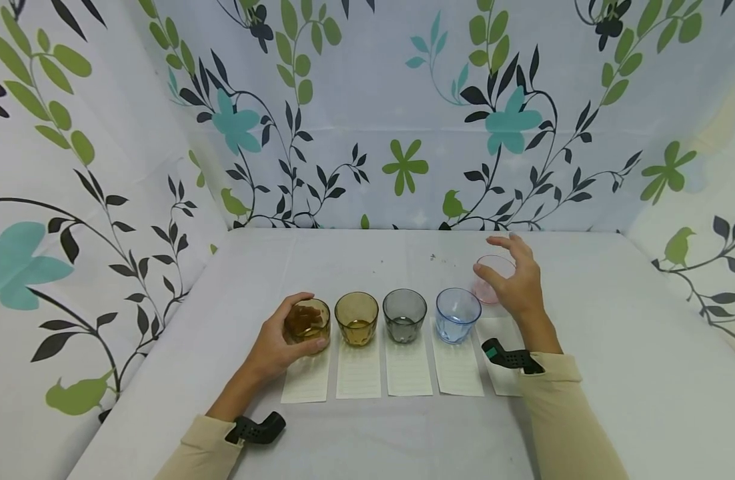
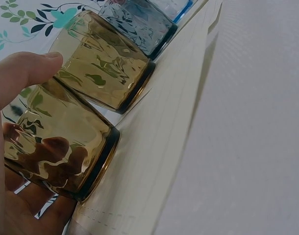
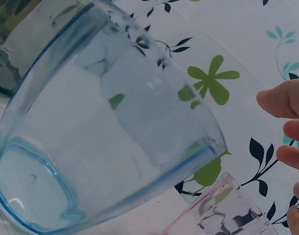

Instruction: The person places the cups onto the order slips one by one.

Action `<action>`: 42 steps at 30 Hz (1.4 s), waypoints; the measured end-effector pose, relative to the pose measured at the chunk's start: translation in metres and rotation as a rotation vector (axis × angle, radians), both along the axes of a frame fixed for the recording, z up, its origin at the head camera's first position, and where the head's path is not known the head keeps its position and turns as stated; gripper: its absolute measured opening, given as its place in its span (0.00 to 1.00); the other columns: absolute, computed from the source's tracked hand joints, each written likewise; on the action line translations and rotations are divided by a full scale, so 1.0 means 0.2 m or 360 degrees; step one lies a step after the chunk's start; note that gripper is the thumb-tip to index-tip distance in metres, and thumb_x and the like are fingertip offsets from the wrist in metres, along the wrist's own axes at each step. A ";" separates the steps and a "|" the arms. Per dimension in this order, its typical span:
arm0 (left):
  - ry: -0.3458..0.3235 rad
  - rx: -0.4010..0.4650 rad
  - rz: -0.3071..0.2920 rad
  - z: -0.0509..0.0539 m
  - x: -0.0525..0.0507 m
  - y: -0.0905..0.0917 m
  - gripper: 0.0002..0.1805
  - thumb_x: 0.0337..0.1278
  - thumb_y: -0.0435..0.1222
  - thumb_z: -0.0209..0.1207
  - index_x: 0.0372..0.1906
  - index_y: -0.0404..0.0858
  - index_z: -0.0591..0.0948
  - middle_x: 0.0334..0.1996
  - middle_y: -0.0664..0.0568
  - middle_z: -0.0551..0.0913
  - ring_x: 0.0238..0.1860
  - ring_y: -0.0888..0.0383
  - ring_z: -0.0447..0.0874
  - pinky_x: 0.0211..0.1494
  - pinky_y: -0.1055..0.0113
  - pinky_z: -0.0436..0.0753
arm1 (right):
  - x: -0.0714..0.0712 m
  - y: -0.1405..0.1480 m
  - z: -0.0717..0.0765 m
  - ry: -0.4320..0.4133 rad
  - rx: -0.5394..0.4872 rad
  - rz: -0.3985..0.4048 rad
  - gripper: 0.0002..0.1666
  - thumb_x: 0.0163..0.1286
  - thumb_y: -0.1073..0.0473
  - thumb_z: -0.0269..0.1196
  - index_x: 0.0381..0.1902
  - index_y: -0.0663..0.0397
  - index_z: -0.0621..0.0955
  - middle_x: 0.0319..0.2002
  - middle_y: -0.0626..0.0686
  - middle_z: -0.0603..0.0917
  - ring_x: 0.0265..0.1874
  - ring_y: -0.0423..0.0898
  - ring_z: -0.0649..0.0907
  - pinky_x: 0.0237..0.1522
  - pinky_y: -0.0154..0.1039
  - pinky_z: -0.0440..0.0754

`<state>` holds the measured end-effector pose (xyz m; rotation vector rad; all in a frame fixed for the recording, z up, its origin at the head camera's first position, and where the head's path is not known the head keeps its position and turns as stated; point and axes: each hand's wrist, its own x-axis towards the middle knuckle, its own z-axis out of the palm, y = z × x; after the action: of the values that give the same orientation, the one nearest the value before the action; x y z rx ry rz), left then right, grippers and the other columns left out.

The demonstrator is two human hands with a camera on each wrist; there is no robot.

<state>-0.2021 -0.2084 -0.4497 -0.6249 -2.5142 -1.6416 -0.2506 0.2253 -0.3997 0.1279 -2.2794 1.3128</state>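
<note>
At the row's left end, my left hand (image 1: 271, 348) grips a dark amber glass (image 1: 312, 321), thumb on the near side and fingers behind. In the left wrist view those fingers show through its wall. My right hand (image 1: 519, 283) is open beside a pale pink glass (image 1: 486, 291), thumb and fingers spread apart. The right wrist view shows a gap between the fingertips and this glass. Between the hands stand a lighter amber glass (image 1: 357, 319), a grey glass (image 1: 405, 315) and a blue glass (image 1: 457, 316), all upright.
Several narrow lined paper strips, such as the leftmost strip (image 1: 306, 385), lie side by side on the white table (image 1: 367, 440) at the glasses' near side. Behind the table hangs a leaf-patterned cloth (image 1: 367, 100). Each wrist wears a black band.
</note>
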 end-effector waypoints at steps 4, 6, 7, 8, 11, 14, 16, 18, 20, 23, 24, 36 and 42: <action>-0.0001 0.0002 -0.0005 0.00 0.00 0.00 0.43 0.52 0.38 0.74 0.73 0.57 0.66 0.59 0.47 0.79 0.59 0.49 0.79 0.63 0.46 0.75 | -0.02 0.02 -0.02 -0.0004 0.0003 -0.0051 0.32 0.61 0.56 0.71 0.64 0.52 0.78 0.75 0.57 0.68 0.80 0.52 0.51 0.70 0.77 0.44; -0.0001 0.0005 -0.0006 0.00 0.00 0.00 0.43 0.53 0.38 0.74 0.73 0.57 0.66 0.59 0.47 0.79 0.59 0.49 0.79 0.63 0.46 0.75 | -0.03 0.02 -0.03 -0.0009 0.0006 -0.0053 0.35 0.60 0.55 0.72 0.65 0.52 0.77 0.73 0.57 0.70 0.80 0.51 0.50 0.70 0.77 0.44; 0.0001 0.0004 -0.0006 0.00 0.00 0.00 0.43 0.53 0.38 0.74 0.73 0.57 0.66 0.59 0.47 0.79 0.59 0.49 0.79 0.63 0.47 0.76 | -0.04 0.03 -0.04 -0.0017 0.0007 -0.0052 0.36 0.59 0.55 0.73 0.66 0.51 0.77 0.73 0.57 0.70 0.80 0.51 0.50 0.70 0.76 0.44; 0.0001 0.0005 -0.0007 0.00 0.00 0.00 0.43 0.53 0.38 0.74 0.73 0.57 0.66 0.58 0.47 0.79 0.58 0.49 0.79 0.63 0.47 0.76 | -0.04 0.03 -0.04 -0.0026 0.0010 -0.0048 0.38 0.59 0.55 0.74 0.67 0.52 0.76 0.73 0.57 0.70 0.80 0.52 0.50 0.70 0.76 0.44; -0.0001 0.0006 -0.0005 0.00 0.00 0.01 0.44 0.52 0.38 0.74 0.73 0.56 0.66 0.58 0.47 0.79 0.58 0.49 0.79 0.64 0.48 0.76 | -0.05 0.04 -0.05 -0.0092 0.0013 -0.0048 0.41 0.60 0.53 0.73 0.70 0.51 0.73 0.76 0.57 0.65 0.80 0.53 0.49 0.70 0.76 0.44; -0.0001 0.0009 -0.0008 0.01 0.00 0.01 0.44 0.52 0.38 0.74 0.73 0.56 0.66 0.59 0.47 0.79 0.59 0.48 0.79 0.64 0.47 0.75 | -0.06 0.04 -0.05 -0.0139 -0.0012 -0.0058 0.42 0.62 0.52 0.72 0.73 0.50 0.71 0.78 0.57 0.60 0.80 0.54 0.48 0.71 0.75 0.45; 0.0000 0.0014 -0.0013 0.01 0.00 0.01 0.43 0.52 0.38 0.74 0.73 0.55 0.66 0.59 0.47 0.78 0.59 0.48 0.79 0.64 0.46 0.75 | -0.06 0.04 -0.06 -0.0157 -0.0042 -0.0069 0.42 0.62 0.52 0.71 0.73 0.48 0.70 0.79 0.56 0.58 0.80 0.55 0.48 0.72 0.73 0.45; 0.0003 0.0017 -0.0013 0.01 0.00 0.01 0.43 0.52 0.37 0.74 0.73 0.55 0.66 0.59 0.47 0.78 0.59 0.48 0.78 0.64 0.45 0.74 | -0.07 0.04 -0.06 -0.0158 -0.0071 -0.0072 0.42 0.63 0.51 0.71 0.74 0.48 0.70 0.79 0.56 0.58 0.80 0.55 0.49 0.73 0.72 0.46; 0.0004 0.0021 -0.0012 0.01 0.00 0.01 0.43 0.52 0.37 0.74 0.73 0.55 0.66 0.59 0.47 0.78 0.59 0.48 0.79 0.64 0.45 0.74 | -0.08 0.04 -0.07 -0.0157 -0.0096 -0.0075 0.44 0.63 0.51 0.71 0.75 0.48 0.69 0.79 0.55 0.59 0.80 0.56 0.51 0.73 0.71 0.47; 0.0004 0.0024 -0.0014 0.01 0.00 0.01 0.43 0.52 0.37 0.74 0.73 0.55 0.66 0.59 0.46 0.78 0.59 0.47 0.79 0.64 0.44 0.74 | -0.09 0.04 -0.08 -0.0161 -0.0149 -0.0069 0.46 0.63 0.52 0.72 0.76 0.48 0.66 0.79 0.55 0.59 0.79 0.57 0.53 0.74 0.69 0.47; 0.0003 0.0025 -0.0016 0.01 0.00 0.01 0.43 0.52 0.37 0.74 0.73 0.55 0.66 0.59 0.45 0.78 0.59 0.47 0.79 0.64 0.44 0.74 | -0.10 0.04 -0.09 -0.0168 -0.0167 -0.0068 0.47 0.63 0.52 0.72 0.76 0.48 0.65 0.79 0.55 0.60 0.79 0.57 0.53 0.74 0.68 0.48; 0.0002 0.0026 -0.0024 0.01 0.00 0.01 0.43 0.52 0.37 0.74 0.73 0.56 0.66 0.59 0.46 0.78 0.59 0.47 0.79 0.63 0.46 0.76 | -0.12 0.05 -0.14 -0.0199 -0.0347 -0.0054 0.54 0.62 0.53 0.75 0.79 0.51 0.59 0.79 0.55 0.58 0.79 0.54 0.54 0.78 0.56 0.52; 0.0003 0.0025 -0.0023 0.01 0.00 0.01 0.43 0.52 0.37 0.74 0.73 0.55 0.66 0.59 0.46 0.78 0.59 0.47 0.78 0.63 0.45 0.75 | -0.12 0.05 -0.16 -0.0249 -0.0392 -0.0043 0.55 0.62 0.52 0.75 0.79 0.50 0.57 0.80 0.53 0.57 0.80 0.53 0.53 0.78 0.55 0.52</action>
<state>-0.2020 -0.2072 -0.4476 -0.6445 -2.4989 -1.6628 -0.2745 0.2351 -0.4317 -0.0930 -2.2134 1.6262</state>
